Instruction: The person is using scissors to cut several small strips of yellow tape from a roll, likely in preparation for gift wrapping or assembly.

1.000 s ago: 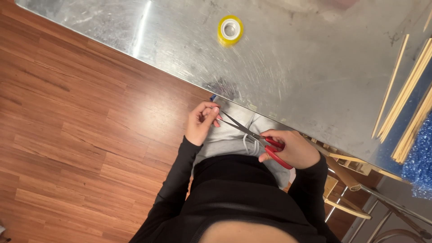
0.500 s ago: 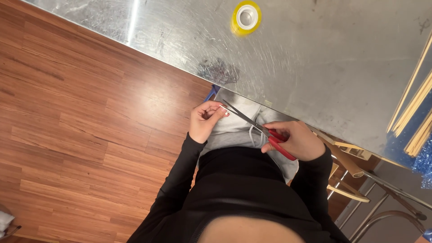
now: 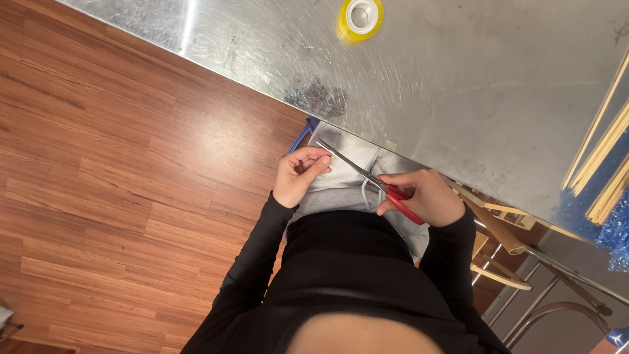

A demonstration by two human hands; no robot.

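**Scissors at work just below the table edge**

The person stands tight against the metal table [image 3: 458, 98], and everything happening sits just off its near edge, over the lap. The right hand [image 3: 422, 196] is closed around the red handles of a pair of scissors [image 3: 373, 182], fingers through the loops. The blades run from that hand toward the left hand [image 3: 300, 176] and look nearly shut; their tips end right beside the left fingertips. The left hand is curled, thumb and fingers pinched together on something too small to make out, so I can't tell what it grips, if anything.

By my reading this is the cutting step itself: one hand presents a small piece, the other works the scissors on it. The next move, as I judge it, calls for a steady pinch and a careful closing of the blades, since the tips are so close to the fingers.

On the table, well away from the hands toward its far side, lies a yellow roll of tape [image 3: 359, 18]. Along the table's right side rest pale wooden sticks [image 3: 599, 147]. Left of the table is wood-plank floor [image 3: 98, 164].
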